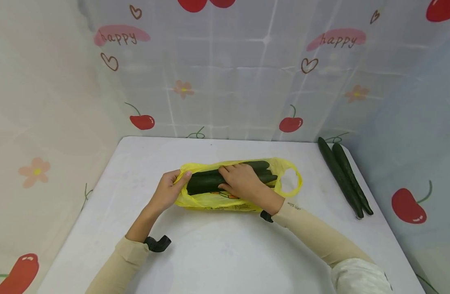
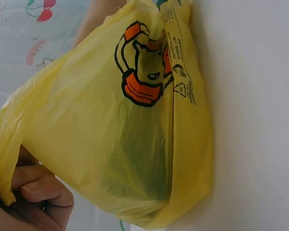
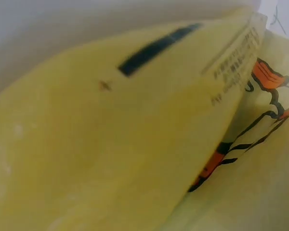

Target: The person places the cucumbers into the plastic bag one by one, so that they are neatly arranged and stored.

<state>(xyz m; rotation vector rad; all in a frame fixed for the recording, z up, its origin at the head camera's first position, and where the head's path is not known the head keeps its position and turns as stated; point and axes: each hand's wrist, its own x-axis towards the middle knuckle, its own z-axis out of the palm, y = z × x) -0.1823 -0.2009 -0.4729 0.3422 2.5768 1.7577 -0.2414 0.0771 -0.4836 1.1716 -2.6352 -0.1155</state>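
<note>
A yellow plastic bag [image 1: 206, 202] lies on its side in the middle of the table, its opening facing up. Several dark green cucumbers [image 1: 203, 184] show inside it, side by side. At the bag's left end, my left hand [image 1: 167, 191] pinches the edge between thumb and fingers; the left wrist view shows curled fingers [image 2: 48, 190] at the gathered plastic. My right hand [image 1: 245, 182] reaches into the opening and grips a cucumber from above, thumb on the near side and fingers on the far side. Yellow plastic [image 3: 96, 144] fills the right wrist view and hides that hand.
Two more cucumbers, one longer [image 1: 339, 175] and one beside it [image 1: 353, 179], lie at the table's right edge. The white table [image 1: 225, 253] is bordered by printed cloth [image 1: 225, 102] at the back and both sides. A bag handle loop [image 1: 299, 181] spreads to the right.
</note>
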